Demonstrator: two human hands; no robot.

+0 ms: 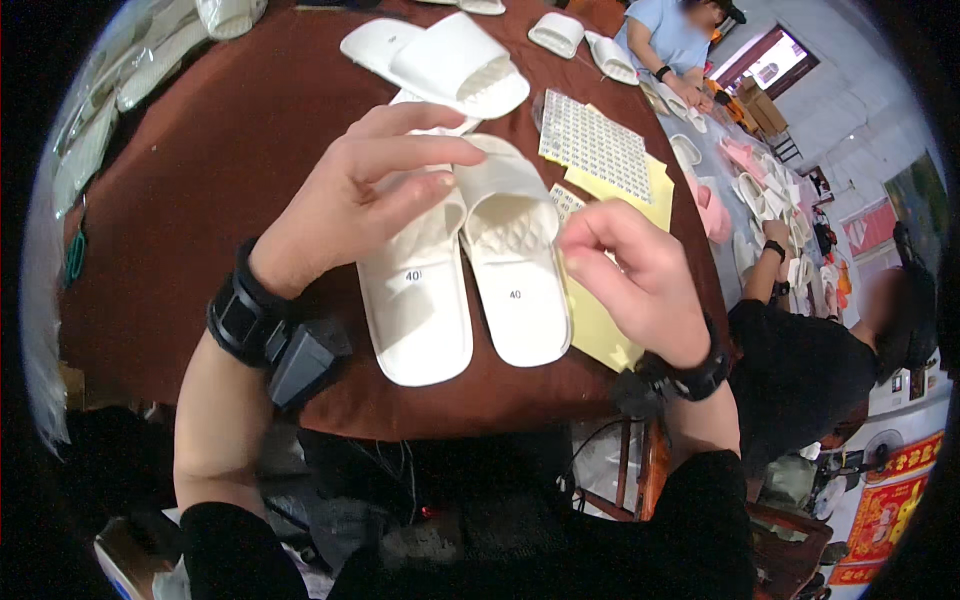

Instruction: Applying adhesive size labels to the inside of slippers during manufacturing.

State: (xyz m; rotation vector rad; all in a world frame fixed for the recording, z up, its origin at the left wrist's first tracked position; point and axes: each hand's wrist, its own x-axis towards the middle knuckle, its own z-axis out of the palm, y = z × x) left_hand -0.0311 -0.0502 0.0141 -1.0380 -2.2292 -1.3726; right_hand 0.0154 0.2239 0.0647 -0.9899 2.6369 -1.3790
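A pair of white slippers lies side by side in front of me, toes away from me: a left slipper [418, 335] and a right slipper [522, 315]. Each insole bears a small printed mark. Over the strap of the left one hovers my left hand [345, 190], open, thumb and fingers apart with nothing visible between them. My right hand [635, 275] is closed in a pinch beside the right slipper's strap, above yellow backing paper [597, 330]; whatever its fingertips hold is hidden or too small to name. A white label sheet [598, 147] lies just beyond that hand.
More white slippers [460, 65] lie beyond the pair on the brown cloth [200, 250]. Bagged slippers [165, 65] line the left edge. On the right, a co-worker in black [800, 350] and another in light blue [670, 45] handle slippers at a grey table [700, 155].
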